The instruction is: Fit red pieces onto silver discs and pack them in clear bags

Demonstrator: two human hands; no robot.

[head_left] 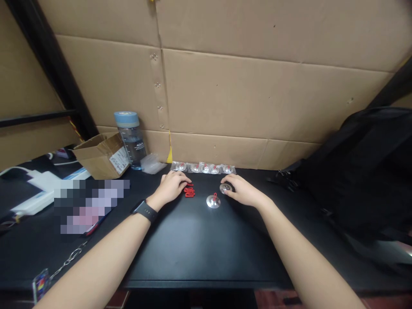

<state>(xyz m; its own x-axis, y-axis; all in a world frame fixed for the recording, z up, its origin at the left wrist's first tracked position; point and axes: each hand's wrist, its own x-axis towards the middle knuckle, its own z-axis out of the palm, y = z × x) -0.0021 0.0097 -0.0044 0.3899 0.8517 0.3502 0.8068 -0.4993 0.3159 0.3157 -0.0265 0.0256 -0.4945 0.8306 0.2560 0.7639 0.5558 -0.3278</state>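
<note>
"Head camera: starting from the desk's (206, 257) front edge, what comes first?"

"A looped disc (213, 201), shiny, its red loop at the centre, lying flat about midway between the side edges."

"Beyond it?"

"Red cords (189, 192) to its left, laid in a short column, long axes roughly parallel to the front edge. To its right and slightly farther back, a plain disc (225, 188), round, so no long axis."

"Which hand is nearer which?"

"Left hand (172, 183) to the cords, right hand (242, 190) to both discs. The cords lie leftward from the plain disc, past the looped one."

"And their grip?"

"Right is half open, thumb and fingers about the plain disc's rim, seemingly holding it; lifted or not, I can't tell. Left is loosely curled, fingertips at the farthest cord; whether it's pinched, I can't tell."

"Farthest?"

"Bagged discs (206, 168), in a row along the far edge."
</note>
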